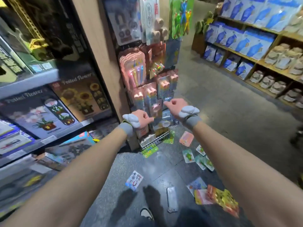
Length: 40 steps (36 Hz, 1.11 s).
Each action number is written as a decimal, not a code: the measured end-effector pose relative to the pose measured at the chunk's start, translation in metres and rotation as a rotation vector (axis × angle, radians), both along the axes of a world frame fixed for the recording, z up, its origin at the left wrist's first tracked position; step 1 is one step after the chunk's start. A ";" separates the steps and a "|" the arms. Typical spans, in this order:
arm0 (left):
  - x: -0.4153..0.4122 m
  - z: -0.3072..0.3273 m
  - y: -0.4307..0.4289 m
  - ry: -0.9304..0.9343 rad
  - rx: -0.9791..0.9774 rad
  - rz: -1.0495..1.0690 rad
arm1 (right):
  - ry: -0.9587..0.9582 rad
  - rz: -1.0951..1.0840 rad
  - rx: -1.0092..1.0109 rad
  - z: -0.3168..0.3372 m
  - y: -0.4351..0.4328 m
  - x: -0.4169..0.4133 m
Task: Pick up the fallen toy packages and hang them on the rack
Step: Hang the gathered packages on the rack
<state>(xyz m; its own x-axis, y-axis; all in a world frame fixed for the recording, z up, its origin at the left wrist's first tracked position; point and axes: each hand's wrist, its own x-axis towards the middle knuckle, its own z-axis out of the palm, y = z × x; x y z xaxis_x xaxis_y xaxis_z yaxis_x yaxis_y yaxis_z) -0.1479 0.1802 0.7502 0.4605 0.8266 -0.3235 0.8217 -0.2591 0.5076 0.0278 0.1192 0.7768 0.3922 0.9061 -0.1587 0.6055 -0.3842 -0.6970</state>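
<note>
Two glossy cardboard boxes (37, 110) printed "Potted Flower" lean on grey metal shelves (29, 82) at far left, with more dark boxes above and below, blurred. A flat wooden post (101, 54) stands just right of them. The rack (119, 48) is fixed to its side and crowded with flat hanging packs: pink scalloped cards (132, 66), clear blisters, and green cards higher up. A white wire basket (154, 141) sits at its foot.

Both bare forearms reach forward, nearly straight. Each wrist has one grey fabric wristband (125, 128) and one pale moulded lump. The left hand (141, 118) is low at the rack with knuckles up and fingers curled, one digit poking right. It touches or nearly touches a clear plastic package (165, 118) low on the rack. The right hand (174, 106) sits slightly higher, just right of that package, fingers also curled, one tip reaching left to its top edge. Motion blur hides whether either hand actually pinches it.

On the speckled dark floor (221, 102) lie at least eleven fallen packages (188, 155), all flat cards. Near the basket are two green ones and one pink one. Four pale green ones cluster to the right. Nearer are one white-blue card, one long clear blister, and a pile of blue, pink and yellow-red cards. One shoe (146, 212) shows at the near edge.

Far right, wooden shelves (255, 62) hold rows of blue-printed bags (255, 45) and rounded pale jars (282, 54).
</note>
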 end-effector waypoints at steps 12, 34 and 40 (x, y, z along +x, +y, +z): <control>0.044 -0.152 -0.112 0.171 -0.245 -0.102 | 0.014 0.021 -0.422 -0.162 -0.163 0.056; 0.151 -0.364 -0.263 0.432 -0.482 0.009 | 0.173 -0.013 -0.860 -0.395 -0.336 0.207; 0.174 -0.428 -0.274 0.499 -0.493 -0.081 | 0.206 -0.035 -0.920 -0.463 -0.347 0.220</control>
<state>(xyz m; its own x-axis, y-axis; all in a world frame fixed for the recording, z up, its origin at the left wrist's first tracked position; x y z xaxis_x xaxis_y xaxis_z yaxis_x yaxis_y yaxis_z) 0.0265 -0.0938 0.3225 0.2137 0.4990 -0.8398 0.9747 -0.1662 0.1492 0.2480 -0.2277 0.3141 0.3017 0.3785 -0.8751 0.4817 -0.8526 -0.2027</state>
